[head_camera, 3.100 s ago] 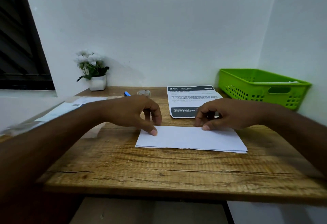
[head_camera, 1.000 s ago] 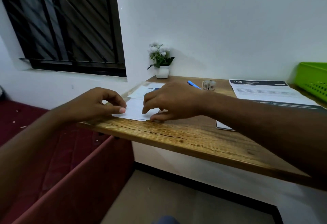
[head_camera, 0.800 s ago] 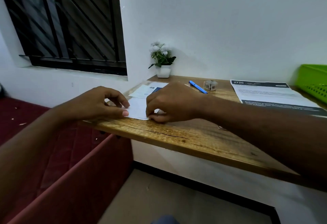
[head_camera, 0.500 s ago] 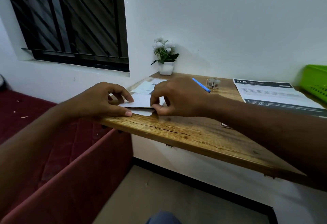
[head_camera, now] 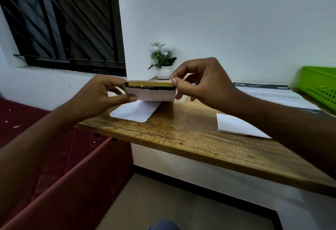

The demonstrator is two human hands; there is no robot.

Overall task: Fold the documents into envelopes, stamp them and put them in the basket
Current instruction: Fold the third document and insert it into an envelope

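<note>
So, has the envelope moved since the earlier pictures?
Yes, upward. The envelope lay flat on the desk at its left corner; now the left hand and right hand hold it above the wood, before the flower pot.

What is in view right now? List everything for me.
envelope: one, white with a gold-and-black strip on top, held above the desk's left end
flat paper piece: one, white, on the desk under the envelope
folded paper: one, white, desk front, partly behind the right forearm
printed document: one, white with dark header, desk back right
basket: one, green, far right
potted plant: one, white flowers and pot, desk back
desk: one, brown wood, centre
window bars: several, dark, upper left
seat: one, dark red, lower left
left hand: one, pinches the envelope's left end
right hand: one, pinches the envelope's right end
</note>
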